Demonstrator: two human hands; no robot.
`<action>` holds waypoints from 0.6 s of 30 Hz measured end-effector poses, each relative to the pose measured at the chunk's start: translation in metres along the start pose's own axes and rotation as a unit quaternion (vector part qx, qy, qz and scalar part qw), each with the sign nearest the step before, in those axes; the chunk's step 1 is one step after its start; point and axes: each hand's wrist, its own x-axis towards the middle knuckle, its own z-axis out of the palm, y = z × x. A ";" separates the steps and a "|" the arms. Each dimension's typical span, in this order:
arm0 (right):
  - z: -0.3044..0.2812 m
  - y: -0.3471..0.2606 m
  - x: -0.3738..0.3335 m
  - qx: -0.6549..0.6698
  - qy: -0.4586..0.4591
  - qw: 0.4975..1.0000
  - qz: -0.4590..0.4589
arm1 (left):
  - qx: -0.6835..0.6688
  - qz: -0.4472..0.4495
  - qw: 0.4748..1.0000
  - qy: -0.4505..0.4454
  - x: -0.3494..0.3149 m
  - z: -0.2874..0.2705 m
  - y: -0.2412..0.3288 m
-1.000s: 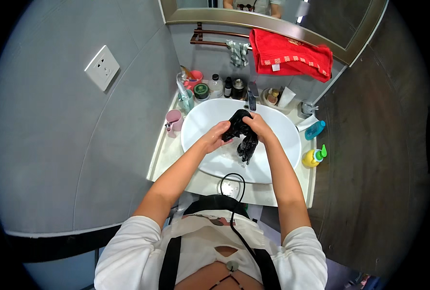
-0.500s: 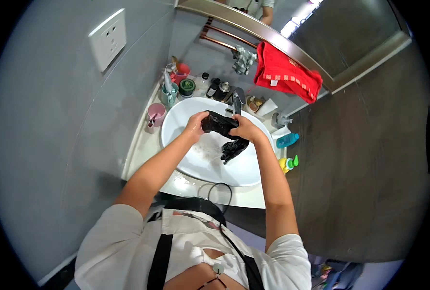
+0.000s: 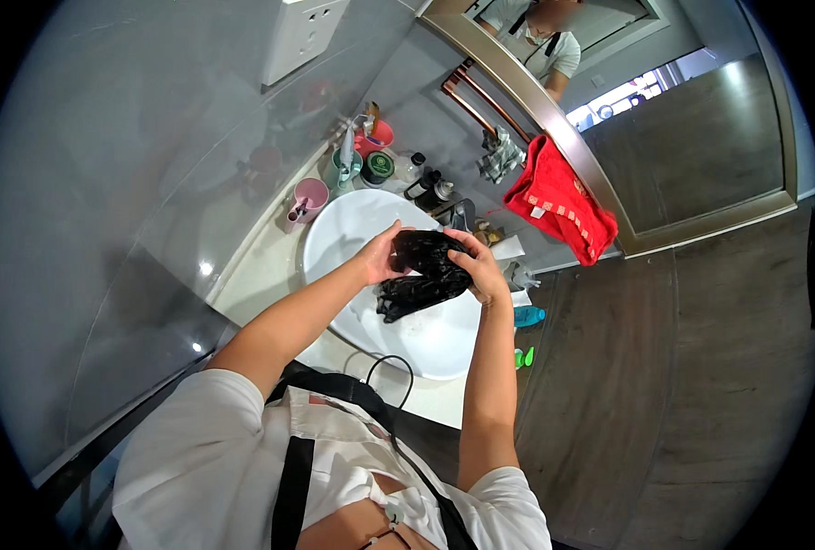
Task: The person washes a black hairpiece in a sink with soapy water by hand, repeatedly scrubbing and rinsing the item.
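Over the white washbasin (image 3: pixel 339 229) I hold a limp, glossy black wet cloth (image 3: pixel 423 286), bunched and folded back on itself. My left hand (image 3: pixel 382 254) grips its left end, with some fingers hidden behind the folds. My right hand (image 3: pixel 484 269) is closed around the right side, thumb on top. A loose end hangs down to the left between my forearms, above the bowl. Beyond the right hand stands the grey faucet (image 3: pixel 462 215), partly hidden.
A pink cup (image 3: pixel 310 196), a green cup (image 3: pixel 344 168), a round jar (image 3: pixel 377 168) and dark bottles (image 3: pixel 437 192) line the back rim. A blue bottle (image 3: pixel 529 316) stands at the right. A red towel (image 3: pixel 559 200) hangs below the mirror. A black cord (image 3: pixel 410 374) loops over the counter's front.
The view has turned, so the basin appears tilted. The cloth's hanging end has swung left and the cloth is now doubled over between my hands. Both hands still hold it.
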 end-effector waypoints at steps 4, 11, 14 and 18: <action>-0.009 0.013 0.006 -0.009 0.079 0.996 -0.034 | 0.009 0.097 0.994 -0.044 0.013 0.012 0.001; 0.050 0.045 0.007 -0.129 0.335 0.892 -0.275 | -0.047 0.170 0.984 0.034 0.052 0.027 -0.006; 0.069 0.052 0.007 -0.226 0.367 0.833 -0.346 | 0.012 0.157 0.984 0.089 0.061 0.036 -0.016; 0.055 0.060 0.018 -0.281 0.440 0.795 -0.310 | 0.058 0.138 0.978 0.145 0.054 0.053 -0.032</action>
